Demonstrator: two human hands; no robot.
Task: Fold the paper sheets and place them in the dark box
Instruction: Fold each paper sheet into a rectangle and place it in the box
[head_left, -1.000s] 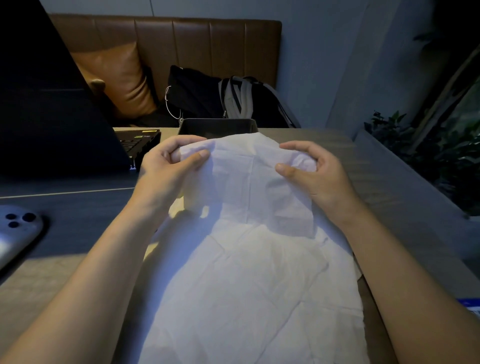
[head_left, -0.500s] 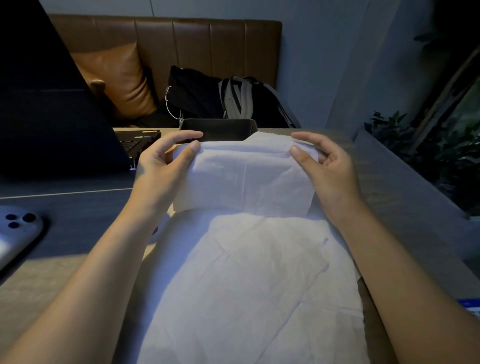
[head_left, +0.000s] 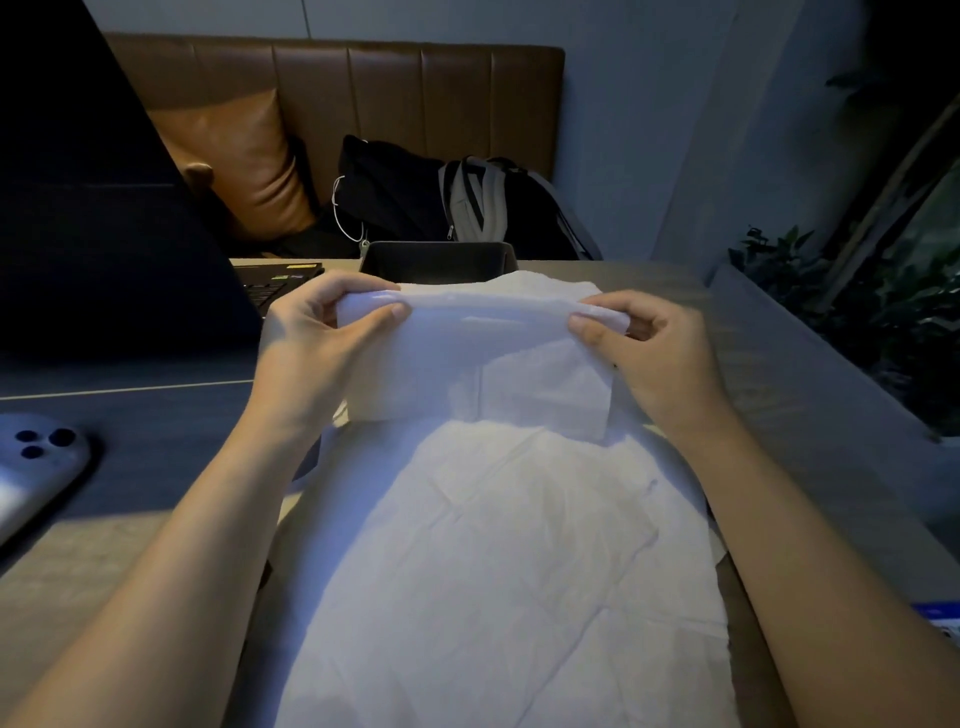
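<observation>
- Paper is held up in front of the person: a folded white sheet is lifted by its top edge, just above a flat pile of white sheets spread on the surface.
- Left hand is closed on the folded sheet's left top corner, the paper being pinched between the thumb on the near side and the fingers curled over the far side.
- Right hand is closed on the right top corner in the same way, with the thumb pressed on the near face and the fingers wrapped behind.
- Grip on both sides is narrow and tight on the paper, so that the top edge is drawn fairly straight between the two hands.
- Lower edge of the folded sheet is seen hanging down to the pile; whether it touches the pile cannot be told.
- Dark box is found just beyond the held sheet, at the far side of the surface, with its opening turned up; what lies inside it cannot be made out.
- Open laptop is placed to the left, and a phone is laid face down near the left edge.
- Brown sofa with a cushion and bags is seen behind the surface, and green plants are seen to the right.
</observation>
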